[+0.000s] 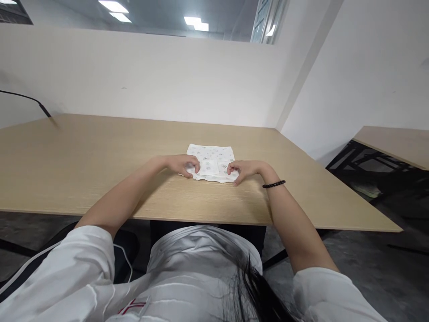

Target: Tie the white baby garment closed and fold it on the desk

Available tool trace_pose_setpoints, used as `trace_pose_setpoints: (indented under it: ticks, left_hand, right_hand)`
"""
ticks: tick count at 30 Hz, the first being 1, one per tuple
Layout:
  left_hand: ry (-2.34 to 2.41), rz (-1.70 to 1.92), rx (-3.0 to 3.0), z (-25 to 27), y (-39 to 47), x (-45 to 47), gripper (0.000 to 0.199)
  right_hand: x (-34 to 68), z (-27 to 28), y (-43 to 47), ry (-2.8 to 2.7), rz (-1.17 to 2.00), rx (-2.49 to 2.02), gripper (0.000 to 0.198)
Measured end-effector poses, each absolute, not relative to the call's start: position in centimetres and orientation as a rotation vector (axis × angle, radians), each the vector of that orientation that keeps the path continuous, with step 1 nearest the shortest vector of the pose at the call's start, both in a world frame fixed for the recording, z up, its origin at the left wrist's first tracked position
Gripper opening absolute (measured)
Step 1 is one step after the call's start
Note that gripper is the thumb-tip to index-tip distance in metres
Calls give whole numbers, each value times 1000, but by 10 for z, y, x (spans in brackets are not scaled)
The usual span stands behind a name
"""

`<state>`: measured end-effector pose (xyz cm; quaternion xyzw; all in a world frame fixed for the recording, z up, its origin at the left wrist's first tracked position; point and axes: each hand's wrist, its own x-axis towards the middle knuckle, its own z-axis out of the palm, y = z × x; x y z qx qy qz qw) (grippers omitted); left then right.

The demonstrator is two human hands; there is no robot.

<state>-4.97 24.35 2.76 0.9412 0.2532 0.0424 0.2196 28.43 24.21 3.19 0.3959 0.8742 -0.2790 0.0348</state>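
Observation:
A white cloth (217, 153) with a small scattered print lies folded on the table in front of me. On top, a smaller folded piece (209, 168) of similar printed white fabric rests near its front edge. My left hand (183, 165) is at the cloth's near left corner, fingers curled over it and thumb apart. At the near right corner is my right hand (246, 169), its fingers bent over the cloth with a gap to the thumb. Neither hand visibly pinches the fabric. The fingertips' exact contact is hard to make out.
The light wood table (100, 152) reaches back to a white wall (167, 76) with a window above. A thin black rod or cable (43, 108) ends over the table's left side. Another table (398, 141) stands to the right. A dark beaded bracelet (274, 184) circles my right wrist.

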Motion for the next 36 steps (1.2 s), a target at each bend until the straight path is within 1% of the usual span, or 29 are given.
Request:
trace_pose_setpoints:
  ticks: [1,3,7,10,11,13,15,19,23,25,26,29,32,36]
  left_hand:
    - [708,132,2599,28,243,-48,30]
    - [783,158,2572,29,243,-45,30]
    - [1004,283,2467,28,246,-49,40]
    - [1167,426,2315,24,251,-53,51]
    - [1179,450,2267,23,253,-55,54]
    - [1133,441,2209,22,255,-58,55]
    - [1045,372,2203,23,256,-62,54]
    - [875,204,2231,29,258,-75,58]
    - [952,100,2298,30,261,-84,80]
    - [1032,94,2348,29,260,-83,85]
    - [1045,107,2363,28,260,-82,82]
    - [990,187,2348,27,258,-77,61]
    - [941,205,2286,26,258,-76,51]
    - [949,218,2227,26,260,-78,43]
  right_hand:
    - [284,31,243,2708,-862,1181,56]
    - [283,29,245,2755,-881,1112,52]
    - [286,25,250,2796,-885,1123,52]
    - [287,22,253,2845,-787,1248,56]
    - [286,21,253,2885,-752,1289,54]
    - [283,19,253,2987,-733,1334,42]
    - [280,18,252,3066,-835,1328,33]
    - [276,17,249,3128,-1174,1323,40]
    - [279,17,248,3195,-1323,1385,43]
    - [282,17,250,3176,-1374,1409,44]
    - [284,17,250,3159,-1381,1422,45]
    - [288,15,254,3109,-1282,1446,46]
    - [290,13,257,3025,-1154,1413,47]
    - [288,20,253,2915,-1226,1370,29]
